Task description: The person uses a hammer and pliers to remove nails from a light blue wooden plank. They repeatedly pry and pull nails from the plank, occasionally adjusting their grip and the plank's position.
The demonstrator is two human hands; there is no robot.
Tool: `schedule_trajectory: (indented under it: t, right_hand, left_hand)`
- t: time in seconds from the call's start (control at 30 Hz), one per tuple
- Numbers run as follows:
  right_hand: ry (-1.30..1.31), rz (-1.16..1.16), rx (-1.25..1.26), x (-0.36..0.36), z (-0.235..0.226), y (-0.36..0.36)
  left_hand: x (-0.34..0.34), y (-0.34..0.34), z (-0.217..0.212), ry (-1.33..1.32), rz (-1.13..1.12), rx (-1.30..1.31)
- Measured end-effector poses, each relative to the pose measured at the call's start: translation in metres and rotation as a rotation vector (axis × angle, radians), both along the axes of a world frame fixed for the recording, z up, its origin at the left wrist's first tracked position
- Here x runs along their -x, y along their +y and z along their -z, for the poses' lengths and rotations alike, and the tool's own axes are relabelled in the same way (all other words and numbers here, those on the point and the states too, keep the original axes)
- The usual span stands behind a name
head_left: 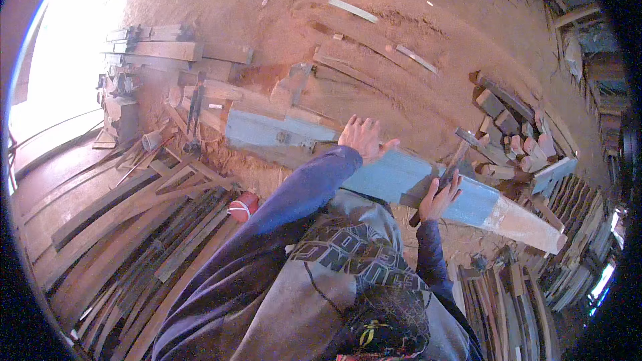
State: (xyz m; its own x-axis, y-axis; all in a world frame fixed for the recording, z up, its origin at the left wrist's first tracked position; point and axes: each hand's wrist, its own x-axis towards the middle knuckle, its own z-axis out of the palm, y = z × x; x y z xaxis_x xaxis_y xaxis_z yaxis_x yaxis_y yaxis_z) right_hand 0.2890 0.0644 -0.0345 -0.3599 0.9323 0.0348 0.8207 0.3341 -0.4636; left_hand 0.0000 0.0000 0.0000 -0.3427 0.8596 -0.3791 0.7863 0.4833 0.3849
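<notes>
A long blue-painted plank [394, 177] lies crosswise just in front of the person, its long axis running from upper left to lower right over the sawdust floor [414, 100]. The left hand [363, 138] rests flat and open on its middle. The right hand [439, 199], further right, grips a hammer [461, 150] against the plank.

Two hands — left hand [362, 137], right hand [439, 198] — on one blue plank [384, 177]; one hammer [447, 172]; one red cup [243, 205] at nine o'clock.

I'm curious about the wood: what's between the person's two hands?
In the head view, only the blue-painted plank stretches between the left hand and the right hand, which grips a hammer.
</notes>
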Motion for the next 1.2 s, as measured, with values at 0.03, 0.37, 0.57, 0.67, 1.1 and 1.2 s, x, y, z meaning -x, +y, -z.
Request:
schedule_trajectory:
  t: [0.03, 0.37, 0.57, 0.67, 1.1, 1.2]
  right_hand:
    - [-0.002, -0.004, -0.01, 0.0, 0.001, -0.001]
    - [0.043, -0.016, -0.104, 0.003, 0.003, 0.0]
    - [0.068, 0.009, -0.129, 0.005, 0.009, 0.003]
    - [0.066, 0.02, -0.13, 0.002, 0.01, 0.0]
    - [0.337, 0.011, 0.146, 0.002, -0.015, -0.023]
    - [0.455, 0.008, 0.22, 0.013, -0.039, -0.05]
  left_hand:
    - [0.0, 0.0, -0.003, -0.033, -0.005, 0.053]
    - [0.006, -0.031, 0.003, -0.202, -0.044, -0.296]
    - [0.013, -0.073, 0.015, 0.188, 0.107, -0.472]
    - [0.014, -0.084, 0.027, 0.115, 0.156, -0.556]
    - [0.025, -0.091, 0.045, -0.223, 0.014, -0.632]
    - [0.023, -0.091, 0.043, -0.221, -0.023, -0.707]
